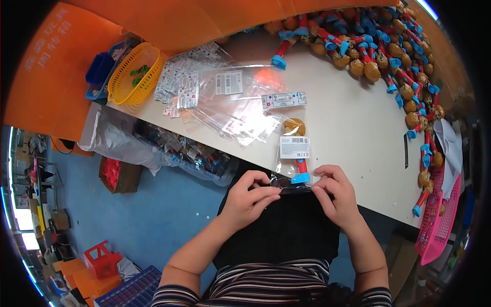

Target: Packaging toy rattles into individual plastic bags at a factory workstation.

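A clear plastic bag (281, 159) lies at the table's front edge, its end hanging over toward me. Inside it is a small toy figure (300, 177) with a brown round head, red body and blue base. A white printed label (295, 148) covers its middle, and a printed header card (284, 100) tops the bag's far end. My left hand (246, 198) pinches the near left corner of the bag between thumb and fingers. At the opposite near corner, my right hand (337, 198) is closed on the film, thumb below the fingertips.
Flat clear bags (225, 110) and printed cards (176, 82) lie at left, beside a yellow basket (113, 84). Many similar toys (371, 71) are heaped along the far and right side. A pink basket (434, 225) hangs by the right edge; a bag-lined box (179, 153) stands below left.
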A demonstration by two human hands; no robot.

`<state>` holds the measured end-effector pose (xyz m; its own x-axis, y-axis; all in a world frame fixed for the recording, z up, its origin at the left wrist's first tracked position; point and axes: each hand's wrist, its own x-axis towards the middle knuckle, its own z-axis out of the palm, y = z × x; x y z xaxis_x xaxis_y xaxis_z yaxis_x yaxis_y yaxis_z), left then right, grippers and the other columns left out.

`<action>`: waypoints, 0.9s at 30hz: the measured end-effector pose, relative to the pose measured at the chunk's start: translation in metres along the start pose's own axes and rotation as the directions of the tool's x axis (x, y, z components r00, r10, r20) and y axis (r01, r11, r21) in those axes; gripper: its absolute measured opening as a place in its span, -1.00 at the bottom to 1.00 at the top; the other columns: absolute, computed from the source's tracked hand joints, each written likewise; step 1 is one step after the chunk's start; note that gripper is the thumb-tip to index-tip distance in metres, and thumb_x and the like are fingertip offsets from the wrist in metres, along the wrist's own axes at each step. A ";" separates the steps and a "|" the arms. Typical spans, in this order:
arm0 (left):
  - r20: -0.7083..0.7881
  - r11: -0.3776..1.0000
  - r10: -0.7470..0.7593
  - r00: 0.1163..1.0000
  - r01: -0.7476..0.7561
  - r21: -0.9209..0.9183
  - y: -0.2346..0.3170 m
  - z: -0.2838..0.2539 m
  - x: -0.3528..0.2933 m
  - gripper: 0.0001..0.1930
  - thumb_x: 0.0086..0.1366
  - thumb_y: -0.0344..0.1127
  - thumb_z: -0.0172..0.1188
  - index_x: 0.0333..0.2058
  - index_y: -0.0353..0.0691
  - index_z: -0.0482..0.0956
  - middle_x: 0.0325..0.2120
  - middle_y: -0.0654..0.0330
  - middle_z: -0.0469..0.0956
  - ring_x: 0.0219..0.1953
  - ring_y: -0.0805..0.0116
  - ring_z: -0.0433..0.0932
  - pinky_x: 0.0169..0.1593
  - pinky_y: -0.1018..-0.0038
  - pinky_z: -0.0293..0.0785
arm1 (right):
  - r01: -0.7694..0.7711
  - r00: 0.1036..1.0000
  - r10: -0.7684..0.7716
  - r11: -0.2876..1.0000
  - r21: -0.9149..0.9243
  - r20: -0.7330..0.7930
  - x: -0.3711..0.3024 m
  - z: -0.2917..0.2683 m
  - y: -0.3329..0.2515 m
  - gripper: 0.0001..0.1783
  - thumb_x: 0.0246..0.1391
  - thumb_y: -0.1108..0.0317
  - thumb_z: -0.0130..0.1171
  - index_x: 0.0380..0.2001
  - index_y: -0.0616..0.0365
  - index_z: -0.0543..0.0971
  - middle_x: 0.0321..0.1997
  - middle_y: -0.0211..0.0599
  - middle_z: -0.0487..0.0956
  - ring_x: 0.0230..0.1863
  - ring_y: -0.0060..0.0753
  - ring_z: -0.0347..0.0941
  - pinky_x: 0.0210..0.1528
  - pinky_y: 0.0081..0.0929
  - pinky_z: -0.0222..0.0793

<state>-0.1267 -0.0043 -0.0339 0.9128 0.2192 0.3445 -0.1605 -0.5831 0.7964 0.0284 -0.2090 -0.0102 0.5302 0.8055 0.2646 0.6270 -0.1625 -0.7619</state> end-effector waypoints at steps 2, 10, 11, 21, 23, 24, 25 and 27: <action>0.018 0.974 -0.155 0.988 0.155 -0.166 0.006 0.003 0.001 -0.70 0.02 -0.46 0.44 -0.21 -0.18 0.67 -0.21 0.17 0.41 -0.24 0.32 0.50 -0.11 0.44 0.49 | -0.096 0.995 0.095 0.994 0.050 0.010 0.001 -0.001 -0.006 -0.96 0.04 0.55 0.23 -0.41 0.26 0.56 -0.03 -0.16 0.47 -0.30 -0.39 0.43 -0.27 -0.57 0.37; 0.004 0.992 0.105 0.994 -0.105 0.068 0.001 0.000 0.014 -0.58 -0.07 -0.39 0.51 -0.16 -0.06 0.68 -0.08 0.14 0.35 -0.10 0.27 0.44 -0.13 0.45 0.43 | -0.070 0.996 0.064 0.992 0.103 0.055 -0.003 -0.008 -0.002 -0.97 0.05 0.55 0.21 -0.41 0.27 0.56 -0.04 -0.16 0.49 -0.22 -0.39 0.48 -0.20 -0.52 0.40; 0.023 0.975 0.156 0.987 -0.158 0.155 -0.003 0.000 0.013 -0.57 -0.08 -0.38 0.50 -0.15 -0.02 0.68 -0.08 0.13 0.36 -0.10 0.25 0.44 -0.14 0.44 0.43 | -0.070 0.996 0.064 0.992 0.104 0.054 -0.003 -0.009 -0.001 -0.97 0.05 0.55 0.21 -0.41 0.27 0.56 -0.04 -0.16 0.49 -0.22 -0.39 0.48 -0.20 -0.52 0.40; 0.057 0.982 0.172 0.983 -0.176 0.065 -0.003 0.003 0.015 -0.63 -0.04 -0.39 0.47 -0.18 0.01 0.71 -0.12 0.15 0.43 -0.11 0.26 0.45 -0.14 0.41 0.46 | -0.039 0.999 0.036 0.994 0.105 0.035 -0.006 -0.010 0.005 -0.93 0.02 0.59 0.23 -0.39 0.27 0.56 -0.05 -0.17 0.50 -0.30 -0.42 0.50 -0.25 -0.56 0.43; 0.071 0.982 0.179 0.981 -0.183 0.050 -0.006 0.005 0.011 -0.63 -0.04 -0.41 0.47 -0.18 0.01 0.71 -0.13 0.15 0.42 -0.12 0.26 0.46 -0.14 0.42 0.47 | -0.047 0.998 0.043 0.991 0.123 0.036 -0.006 -0.010 0.005 -0.93 0.02 0.59 0.23 -0.38 0.27 0.56 -0.05 -0.17 0.49 -0.29 -0.43 0.49 -0.26 -0.57 0.43; 0.071 0.982 0.178 0.981 -0.182 0.050 -0.008 0.005 0.009 -0.63 -0.04 -0.41 0.47 -0.18 0.01 0.71 -0.13 0.15 0.42 -0.12 0.26 0.46 -0.14 0.42 0.47 | -0.086 0.996 0.082 0.986 0.141 0.039 -0.005 -0.011 0.002 -0.94 0.03 0.55 0.25 -0.39 0.25 0.57 -0.07 -0.19 0.51 -0.26 -0.40 0.50 -0.25 -0.55 0.43; 0.064 0.983 0.174 0.983 -0.177 0.051 -0.009 0.005 0.008 -0.65 -0.03 -0.41 0.47 -0.20 -0.01 0.71 -0.13 0.15 0.42 -0.13 0.27 0.46 -0.14 0.43 0.47 | -0.126 0.992 0.121 0.979 0.158 0.042 -0.005 -0.011 0.001 -0.93 0.03 0.51 0.27 -0.40 0.24 0.57 -0.08 -0.21 0.52 -0.24 -0.37 0.51 -0.24 -0.52 0.43; 0.056 0.984 0.169 0.984 -0.172 0.051 -0.008 0.006 0.005 -0.67 -0.03 -0.42 0.47 -0.21 -0.02 0.71 -0.14 0.16 0.42 -0.14 0.28 0.47 -0.14 0.43 0.47 | -0.139 0.990 0.133 0.975 0.175 0.045 -0.005 -0.012 0.002 -0.94 0.04 0.52 0.26 -0.40 0.25 0.57 -0.08 -0.20 0.52 -0.26 -0.38 0.51 -0.25 -0.53 0.44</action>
<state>-0.1186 -0.0031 -0.0411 0.8923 0.0732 0.4455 -0.2955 -0.6513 0.6989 0.0335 -0.2203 -0.0059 0.5829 0.8015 0.1339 0.4374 -0.1706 -0.8830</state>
